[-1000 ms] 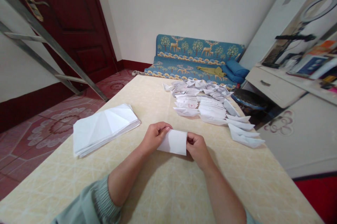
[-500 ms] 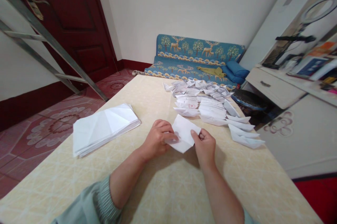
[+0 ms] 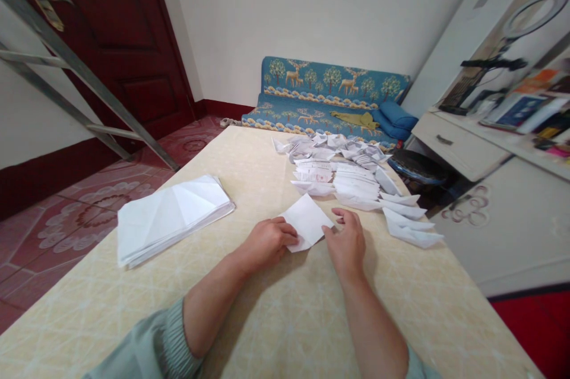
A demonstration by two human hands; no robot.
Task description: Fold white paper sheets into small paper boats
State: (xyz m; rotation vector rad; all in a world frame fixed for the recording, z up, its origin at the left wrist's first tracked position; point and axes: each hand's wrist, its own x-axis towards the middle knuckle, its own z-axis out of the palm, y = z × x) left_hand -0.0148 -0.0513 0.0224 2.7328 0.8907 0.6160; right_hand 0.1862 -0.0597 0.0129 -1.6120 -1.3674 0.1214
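A small folded sheet of white paper (image 3: 309, 217) lies between my hands, its corner pointing away from me. My left hand (image 3: 271, 239) is closed on its left corner, fingers curled over the edge. My right hand (image 3: 346, 240) has thumb and fingers apart; the thumb tip touches the right corner. Beyond the paper are rows of folded white paper boats (image 3: 356, 186), some with printing on them. To the left lies a stack of creased white paper sheets (image 3: 173, 218).
The table (image 3: 276, 319) has a pale yellow patterned cover. Past its far edge stands a blue sofa (image 3: 329, 91) with a deer pattern. A metal ladder (image 3: 102, 91) leans at the left by a dark red door. A white cabinet (image 3: 512, 207) and a round stool (image 3: 418, 166) are on the right.
The folded paper has been lowered flatter towards the table. My right hand has loosened its pinch, and its fingers have spread away from the corner. My left hand still holds its side.
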